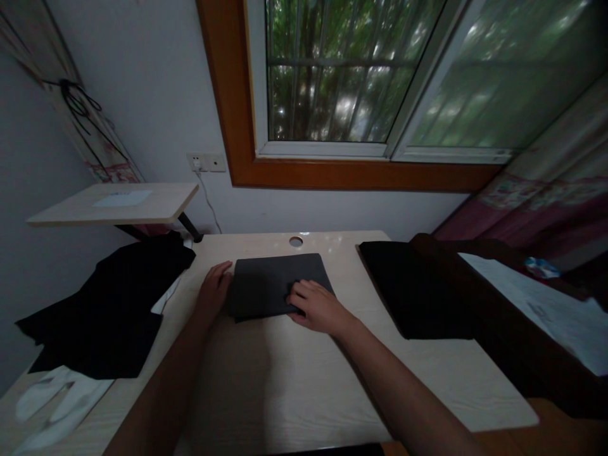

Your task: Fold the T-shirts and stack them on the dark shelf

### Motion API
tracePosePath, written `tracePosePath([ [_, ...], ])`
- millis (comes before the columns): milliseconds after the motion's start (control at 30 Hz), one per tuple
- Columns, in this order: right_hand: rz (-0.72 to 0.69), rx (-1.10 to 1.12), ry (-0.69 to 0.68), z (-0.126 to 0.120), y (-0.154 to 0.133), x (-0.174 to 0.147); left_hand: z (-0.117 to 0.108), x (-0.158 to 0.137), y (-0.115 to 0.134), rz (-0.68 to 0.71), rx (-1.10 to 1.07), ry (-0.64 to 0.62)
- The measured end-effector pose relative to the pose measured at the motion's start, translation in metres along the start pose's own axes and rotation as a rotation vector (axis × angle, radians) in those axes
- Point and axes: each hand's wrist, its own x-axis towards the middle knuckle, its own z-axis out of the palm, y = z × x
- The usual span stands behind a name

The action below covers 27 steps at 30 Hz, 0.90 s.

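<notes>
A dark grey, flat rectangular piece (pixel 275 282), like a stack of thin sheets or folded cloth, lies on the pale wooden table (pixel 294 380). Its near left corner shows a second dark layer under the top one. My left hand (pixel 216 288) rests at its left edge, fingers stretched out and nothing in the grasp. At the near right edge, my right hand (pixel 316 306) has its fingers curled over the top, with the thumb low by the front edge, gripping the dark grey piece. Whether it holds one layer or several is hidden.
Black cloth (pixel 114 304) lies in a heap at the left, over white cloth (pixel 61 399). A black flat stack (pixel 418 291) sits at the right, beside a dark brown surface with a printed sheet (pixel 536 304). A small raised shelf (pixel 161 199) stands at the back left.
</notes>
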Motion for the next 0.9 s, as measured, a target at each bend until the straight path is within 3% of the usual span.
tracePosePath([
  [200, 0.048, -0.024, 0.006, -0.002, 0.021, -0.006, 0.0, 0.0, -0.005, 0.03, -0.018, 0.025],
  [367, 0.195, -0.042, 0.038, -0.006, 0.045, -0.019, 0.002, 0.0, -0.008, 0.059, -0.003, 0.026],
  [533, 0.384, -0.027, 0.064, -0.003, 0.065, -0.031, 0.006, -0.005, -0.003, 0.124, 0.053, -0.064],
  [700, 0.449, 0.021, 0.131, 0.004, 0.073, -0.034, 0.007, -0.011, 0.005, 0.205, 0.033, -0.222],
  [900, 0.552, 0.097, 0.258, 0.013, 0.078, -0.035, 0.003, -0.012, 0.007, 0.261, 0.011, -0.244],
])
